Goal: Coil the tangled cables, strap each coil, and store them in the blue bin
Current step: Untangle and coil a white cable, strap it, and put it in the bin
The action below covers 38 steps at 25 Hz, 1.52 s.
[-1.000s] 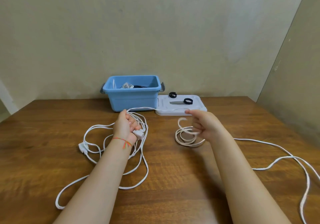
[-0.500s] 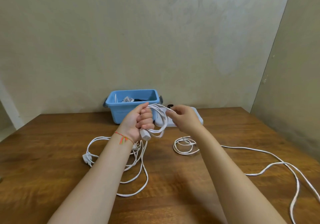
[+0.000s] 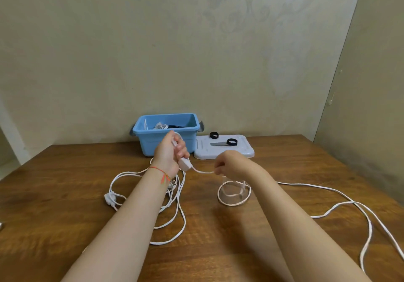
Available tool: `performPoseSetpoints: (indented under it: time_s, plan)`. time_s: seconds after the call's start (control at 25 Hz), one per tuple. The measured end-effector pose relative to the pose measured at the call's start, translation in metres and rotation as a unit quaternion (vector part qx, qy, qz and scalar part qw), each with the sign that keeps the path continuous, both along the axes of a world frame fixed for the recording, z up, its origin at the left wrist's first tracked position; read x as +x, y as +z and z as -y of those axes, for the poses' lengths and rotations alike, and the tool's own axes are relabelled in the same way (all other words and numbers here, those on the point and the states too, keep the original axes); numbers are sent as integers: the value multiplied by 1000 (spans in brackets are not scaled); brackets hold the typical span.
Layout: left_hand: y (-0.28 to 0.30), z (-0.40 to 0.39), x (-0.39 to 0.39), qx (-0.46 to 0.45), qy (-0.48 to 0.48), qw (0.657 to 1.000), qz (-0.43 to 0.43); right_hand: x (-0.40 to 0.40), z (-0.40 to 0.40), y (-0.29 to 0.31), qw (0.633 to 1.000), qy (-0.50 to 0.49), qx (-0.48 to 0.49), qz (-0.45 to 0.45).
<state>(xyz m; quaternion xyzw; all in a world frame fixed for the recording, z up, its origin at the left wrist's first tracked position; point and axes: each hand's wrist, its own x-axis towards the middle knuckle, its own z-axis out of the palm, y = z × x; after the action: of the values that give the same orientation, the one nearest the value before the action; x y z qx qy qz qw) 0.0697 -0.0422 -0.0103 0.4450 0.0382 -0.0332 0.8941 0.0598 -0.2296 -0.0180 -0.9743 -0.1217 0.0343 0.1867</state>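
Grip, left: left hand (image 3: 171, 152) is curled round a bunch of thin white flat cable loops (image 3: 175, 196), with a small white rectangular plug block (image 3: 185, 164) sticking out under the fist.
Grip, right: right hand (image 3: 229, 163) pinches one strand of the same cable between thumb and fingertips; a short run sags between the two hands.
Near slack: loose cable trails over the brown wooden tabletop (image 3: 65, 194) at lower right, well apart from the hands, not yet gathered.
Mid cable: tangled loops hang from the left fist onto the tabletop; a white plug end (image 3: 110, 198) lies left of that forearm; a small ring of loops (image 3: 234, 194) hangs below the right hand, its bottom on the wood.
Handling, judged: light, limp, flat cord; likely to twist and spring open if let go. Smooth jacket may slide through a loose pinch.
Where to hold, judged: clamp the finished loops in one fist, feed single strands with the other; avoid pulling on the plug block.
Far: blue plastic bin (image 3: 168, 137) against the wall, white and dark cables already inside.
Beside bin: white plastic lid (image 3: 242, 154) lying flat, touching or just beside it, carrying two black strap rings (image 3: 231, 142) and a grey strip.
Writing: no brand, label or text readable anywhere.
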Motion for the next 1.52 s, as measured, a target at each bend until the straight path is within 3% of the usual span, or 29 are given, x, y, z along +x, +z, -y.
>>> performPoseSetpoints:
  time_s: [0.08, 0.16, 0.28, 0.36, 0.44, 0.52, 0.6, 0.68, 0.76, 0.84, 0.92, 0.96, 1.08, 1.16, 1.24, 1.4, 1.52]
  plan:
    - [6, 12, -5, 229, 11, 971, 72, -7, -9, 12, 996, 73, 31, -28]
    - [10, 20, -11, 400, 0, 909, 119, -10, -13, 22, 991, 99, 92, -24]
    - [11, 20, -14, 509, -57, 847, 141, -9, -10, 29, 967, 53, 247, 27]
    - [7, 18, -12, 490, -120, 854, 130, -7, -4, 30, 952, 23, 302, 32]
    - [3, 16, -9, 425, -176, 884, 87, -6, 1, 29, 958, 36, 284, 7]
    - [1, 14, -9, 430, -222, 873, 62, -3, 4, 22, 980, 49, 191, -24]
    - [1, 14, -12, 538, -250, 801, 83, 3, 6, 13, 995, 29, 84, -35]
    - [-1, 14, -12, 652, -181, 729, 105, 11, 15, 4, 999, 2, 6, -51]
    - [-3, 7, -6, 645, -18, 762, 59, 17, 27, -3, 993, -72, -82, -54]
    - [-5, -5, 1, 613, 130, 779, 18, 20, 39, -7, 958, -224, -177, 34]
    - [-7, -10, 2, 623, 137, 770, 12, 20, 42, 0, 904, -316, -248, 144]
    - [-8, -8, 2, 627, 88, 774, 28, 21, 38, 5, 905, -307, -246, 163]
    - [-10, 9, -1, 656, -37, 750, 75, 22, 16, 15, 972, -116, -135, 153]
    - [-7, 15, -2, 584, -74, 807, 53, 12, -8, 15, 993, 0, 31, 114]
    - [-3, 13, -5, 497, -152, 854, 8, 6, -20, 9, 984, 38, 162, 64]
    - [-7, -11, -10, 379, -349, 856, -37, 6, -10, -6, 953, 27, 297, -59]
    - [-19, -22, -8, 185, -356, 915, -35, 10, 0, -15, 894, 22, 435, -108]
